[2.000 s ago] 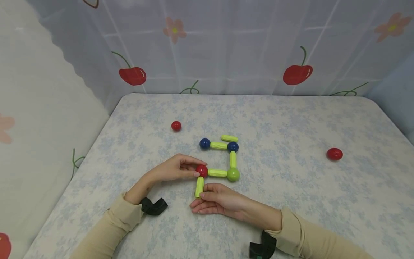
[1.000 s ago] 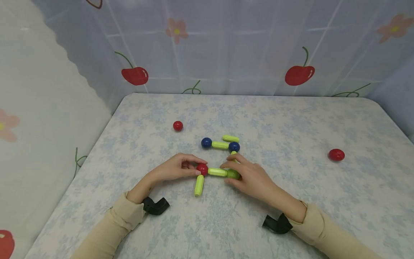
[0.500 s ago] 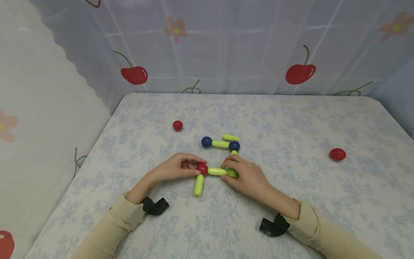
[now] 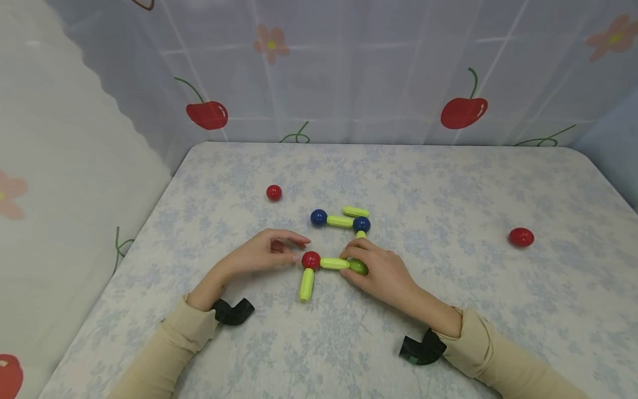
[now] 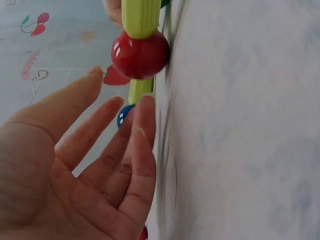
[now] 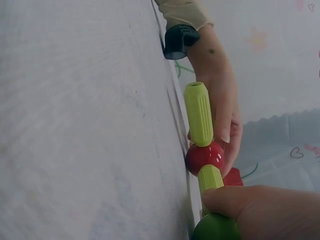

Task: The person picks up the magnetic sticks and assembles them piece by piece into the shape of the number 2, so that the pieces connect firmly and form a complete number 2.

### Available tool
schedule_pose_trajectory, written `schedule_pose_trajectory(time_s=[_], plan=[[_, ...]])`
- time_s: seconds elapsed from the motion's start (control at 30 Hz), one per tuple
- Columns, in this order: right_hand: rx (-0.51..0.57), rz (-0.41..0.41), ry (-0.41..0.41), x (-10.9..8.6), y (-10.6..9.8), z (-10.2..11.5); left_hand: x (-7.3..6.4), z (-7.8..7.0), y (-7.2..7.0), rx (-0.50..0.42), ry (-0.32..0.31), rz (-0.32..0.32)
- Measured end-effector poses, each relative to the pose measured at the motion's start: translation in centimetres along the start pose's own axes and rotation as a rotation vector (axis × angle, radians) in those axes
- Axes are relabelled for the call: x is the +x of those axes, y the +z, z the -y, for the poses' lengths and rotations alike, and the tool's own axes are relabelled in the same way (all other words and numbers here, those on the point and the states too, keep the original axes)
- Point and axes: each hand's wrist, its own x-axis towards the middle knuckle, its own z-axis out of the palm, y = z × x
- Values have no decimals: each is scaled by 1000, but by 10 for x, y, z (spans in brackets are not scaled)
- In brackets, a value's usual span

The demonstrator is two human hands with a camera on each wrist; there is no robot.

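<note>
A construction toy of ribbed lime-yellow rods and balls lies on the table. Its red ball [image 4: 311,260] joins a rod pointing toward the person [image 4: 307,285] and a sideways rod [image 4: 334,263] that meets a green ball [image 4: 358,266]. My right hand [image 4: 382,274] grips the green ball, its thumb on the adjoining rod end in the right wrist view. My left hand [image 4: 261,252] is beside the red ball, fingers loosely extended and holding nothing; in the left wrist view a gap shows. Behind, a blue ball [image 4: 361,224] connects by a rod [image 4: 340,221] to another blue ball [image 4: 319,218].
A loose lime rod [image 4: 356,211] lies behind the right blue ball. One loose red ball [image 4: 274,193] sits at the back left, and a red oval piece [image 4: 521,237] at the right. A printed curtain [image 4: 339,72] hangs past the table's far edge.
My right hand has gone from the near rod's end to the green ball. My left hand has let go of the red ball and drawn slightly back to the left.
</note>
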Motion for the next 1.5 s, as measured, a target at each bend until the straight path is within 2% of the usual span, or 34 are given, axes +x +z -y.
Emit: schedule_pose_trajectory(time_s=[0.07, 0.17, 0.27, 0.33, 0.37, 0.43, 0.57, 0.7, 0.8, 0.93, 1.07, 1.17, 1.33, 1.5], plan=[[-1, -2, -1, 0, -1, 0, -2, -1, -9, 26, -5, -64], [0, -2, -1, 1, -1, 1, -4, -4, -26, 95, -28, -207], [0, -1, 7, 1, -2, 1, -3, -5, -44, 208, -80, -379], [0, 2, 13, 0, -2, 2, 1, -5, -55, 276, -133, -472], [1, 4, 17, 0, -2, 2, 4, -4, -61, 301, -158, -501], [2, 6, 21, -1, -2, 3, 13, 0, -70, 348, -193, -518], [8, 7, 23, -1, -1, 3, 33, 10, -81, 412, -217, -448], [14, 5, 24, -1, 0, 3, 48, 17, -83, 432, -252, -383], [16, 4, 22, 0, 0, 3, 53, 19, -82, 426, -293, -381], [14, 2, 18, 1, -2, 4, 52, 19, -79, 410, -321, -415], [14, 2, 18, 1, -3, 3, 41, 14, -74, 371, -310, -435], [12, 5, 21, 1, -2, 3, 26, 5, -63, 317, -278, -406], [13, 5, 21, 0, -2, 3, -6, -17, -36, 127, -218, -280], [13, 1, 17, 0, -3, 3, -36, -33, -4, -64, -195, -99]])
